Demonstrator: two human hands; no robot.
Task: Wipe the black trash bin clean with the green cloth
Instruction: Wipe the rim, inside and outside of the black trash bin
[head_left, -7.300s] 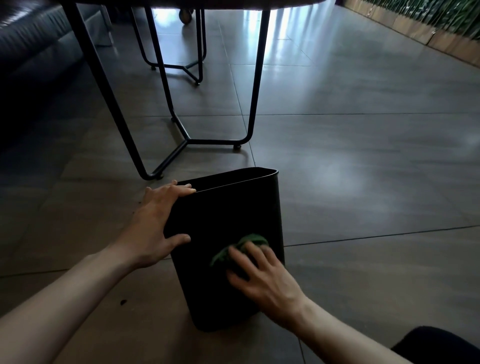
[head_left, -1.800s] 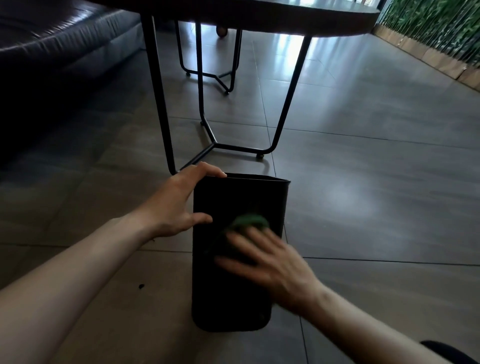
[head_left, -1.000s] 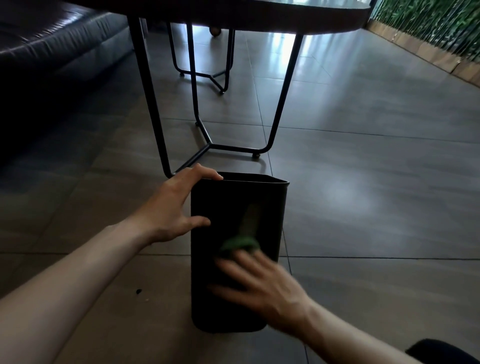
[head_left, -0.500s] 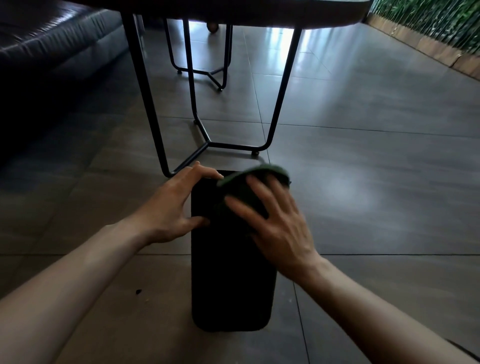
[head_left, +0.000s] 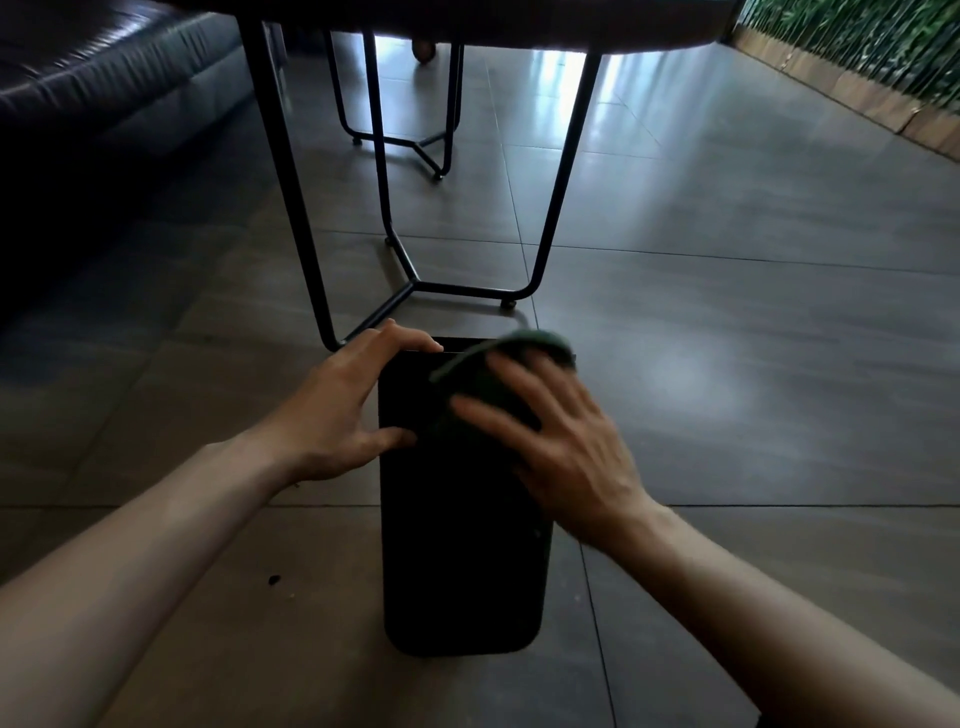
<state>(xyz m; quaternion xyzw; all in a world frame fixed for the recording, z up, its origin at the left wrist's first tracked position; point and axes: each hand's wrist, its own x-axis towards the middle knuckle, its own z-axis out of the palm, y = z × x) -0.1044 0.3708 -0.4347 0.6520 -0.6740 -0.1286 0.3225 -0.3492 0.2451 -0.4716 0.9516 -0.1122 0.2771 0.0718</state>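
- The black trash bin (head_left: 460, 561) stands on the floor (head_left: 727, 415); it looks light and tippy, so your left hand (head_left: 345, 410) should grip its rim corner.
- Your right hand (head_left: 550, 431), fingers spread, presses the soft green cloth (head_left: 498, 374) flat near the rim.

Two bare forearms come in from the near edge, one at the left, one at the right, each ending in a bare hand. The left hand (head_left: 340, 410) and the right hand (head_left: 566, 436) wear no gloves, rings or watch. No sleeve shows on either arm as far as the frame edge. The right hand is slightly blurred.
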